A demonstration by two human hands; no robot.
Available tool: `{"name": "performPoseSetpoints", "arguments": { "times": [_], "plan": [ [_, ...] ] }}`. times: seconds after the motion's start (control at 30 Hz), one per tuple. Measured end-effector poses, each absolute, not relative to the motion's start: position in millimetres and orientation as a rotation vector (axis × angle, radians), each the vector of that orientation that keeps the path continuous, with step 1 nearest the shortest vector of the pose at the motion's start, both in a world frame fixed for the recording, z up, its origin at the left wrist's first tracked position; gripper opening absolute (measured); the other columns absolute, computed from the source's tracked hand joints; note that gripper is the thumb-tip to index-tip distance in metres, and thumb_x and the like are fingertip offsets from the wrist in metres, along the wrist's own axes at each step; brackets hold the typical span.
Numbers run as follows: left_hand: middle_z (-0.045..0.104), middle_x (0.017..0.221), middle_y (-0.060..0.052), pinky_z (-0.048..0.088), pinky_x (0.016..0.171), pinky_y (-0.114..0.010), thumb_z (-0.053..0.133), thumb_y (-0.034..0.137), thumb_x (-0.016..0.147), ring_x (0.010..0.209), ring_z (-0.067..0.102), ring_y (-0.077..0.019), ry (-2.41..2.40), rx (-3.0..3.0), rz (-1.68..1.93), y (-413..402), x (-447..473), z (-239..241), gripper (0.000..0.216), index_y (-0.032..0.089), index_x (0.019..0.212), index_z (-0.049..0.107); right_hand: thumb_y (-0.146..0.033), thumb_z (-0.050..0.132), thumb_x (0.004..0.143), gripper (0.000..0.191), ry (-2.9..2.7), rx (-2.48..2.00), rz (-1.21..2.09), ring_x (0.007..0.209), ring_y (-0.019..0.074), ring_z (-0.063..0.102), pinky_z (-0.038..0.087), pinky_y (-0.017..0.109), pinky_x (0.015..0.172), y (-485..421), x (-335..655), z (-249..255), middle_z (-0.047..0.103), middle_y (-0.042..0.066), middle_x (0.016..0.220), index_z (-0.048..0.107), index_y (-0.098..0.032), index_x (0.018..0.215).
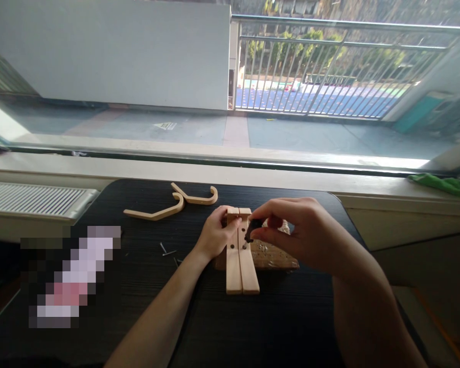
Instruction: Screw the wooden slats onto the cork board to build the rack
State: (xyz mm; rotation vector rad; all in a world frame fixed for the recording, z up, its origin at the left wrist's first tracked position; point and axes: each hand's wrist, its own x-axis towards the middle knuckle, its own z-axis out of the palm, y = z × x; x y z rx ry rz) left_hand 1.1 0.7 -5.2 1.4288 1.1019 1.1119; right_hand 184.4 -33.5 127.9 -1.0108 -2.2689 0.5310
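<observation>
Two pale wooden bars [234, 273] lie side by side in front of me, with dark screw holes in their faces. My left hand [216, 232] grips their far part from the left, the thumb across the top. My right hand [291, 225] pinches a short dark screwdriver [254, 227]. Its tip points down at a screw [244, 247] in the right bar; whether they touch, I cannot tell. Under the bars sits a brown block [274, 254] with a shiny wrapping and small bits on it.
Two hooked wooden pieces [153, 213] lie at the back left of the black table [276, 327]. Several loose screws [166, 251] are left of my left hand. A blurred-out item [76, 276] is at far left. Beyond the table are a windowsill [176, 171] and a radiator [38, 199].
</observation>
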Motion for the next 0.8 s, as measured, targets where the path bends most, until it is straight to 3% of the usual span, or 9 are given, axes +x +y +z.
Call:
{"name": "performPoseSetpoints", "arguments": {
  "times": [0.3, 0.8],
  "plan": [
    [0.056, 0.071, 0.0, 0.041, 0.061, -0.023, 0.065, 0.027, 0.076, 0.068, 0.051, -0.0133, 1.093, 1.429, 1.124, 2.2, 1.0, -9.7, 0.014, 0.017, 0.074, 0.055, -0.029, 0.071, 0.086, 0.014, -2.294, -1.103, 0.465, 0.055, 0.0075, 0.053, 0.038, 0.019, 0.052, -34.3, 184.4, 128.3, 0.061, -0.004, 0.063, 0.068, -0.015, 0.086],
    [0.061, 0.077, -0.001, 0.045, 0.068, -0.025, 0.066, 0.026, 0.075, 0.075, 0.056, -0.0158, 1.103, 1.416, 1.096, 0.6, 0.1, -4.5, 0.012, 0.017, 0.077, 0.058, -0.029, 0.065, 0.087, 0.015, -2.324, -1.184, 0.51, 0.051, 0.0076, 0.047, 0.031, 0.021, 0.05, -36.6, 182.8, 128.5, 0.055, -0.006, 0.059, 0.056, -0.019, 0.081]
  ]
}}
